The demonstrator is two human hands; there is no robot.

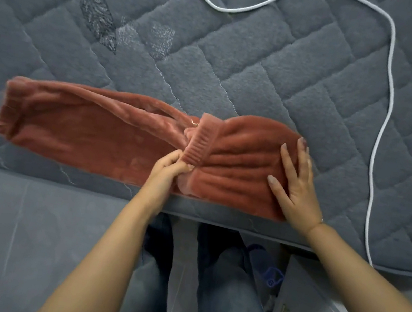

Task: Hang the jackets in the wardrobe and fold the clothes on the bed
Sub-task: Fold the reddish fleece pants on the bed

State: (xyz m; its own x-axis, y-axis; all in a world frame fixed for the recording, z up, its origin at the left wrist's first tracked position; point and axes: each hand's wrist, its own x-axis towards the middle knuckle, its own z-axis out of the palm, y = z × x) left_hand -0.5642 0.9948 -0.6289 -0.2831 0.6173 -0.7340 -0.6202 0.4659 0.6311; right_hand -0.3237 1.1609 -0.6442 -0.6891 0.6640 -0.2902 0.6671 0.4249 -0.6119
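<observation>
While rust-red fleece garment [101,131] lay along near edge of grey quilted bed [242,53] | left hand [170,169] pinched its ribbed cuff [200,141] | right hand [294,186] pressed flat, fingers spread, on folded end.

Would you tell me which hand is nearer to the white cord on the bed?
Right. The right hand lies flat on the rust-red garment, beside the white cord; the left hand pinches its ribbed cuff, farther away.

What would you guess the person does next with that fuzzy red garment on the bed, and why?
Probably pull the ribbed cuff further right over the section held flat. The left hand pinches the cuff at the middle of the red garment, the right hand presses the right end onto the quilted bed, and the left stretch lies unfolded.
</observation>
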